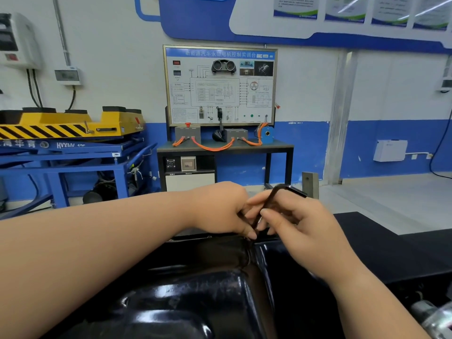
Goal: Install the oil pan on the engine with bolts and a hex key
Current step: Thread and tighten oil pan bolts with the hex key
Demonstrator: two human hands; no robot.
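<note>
While my right hand (300, 223) pinches the hex key (270, 199) near its bend, my left hand (220, 206) pinches the rigid-looking shaft lower

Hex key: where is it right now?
Head view, centre: the hex key is pinched between the left hand and right hand at the far rim of the black oil pan, its bend sticking up above the right fingers.

The left hand (220, 209) and right hand (300, 231) crowd together around the dark L-shaped metal hex key (274, 199), the glossy black rounded metal oil pan (195, 297) blocks just beneath them, and open air lies above and outward.
</note>
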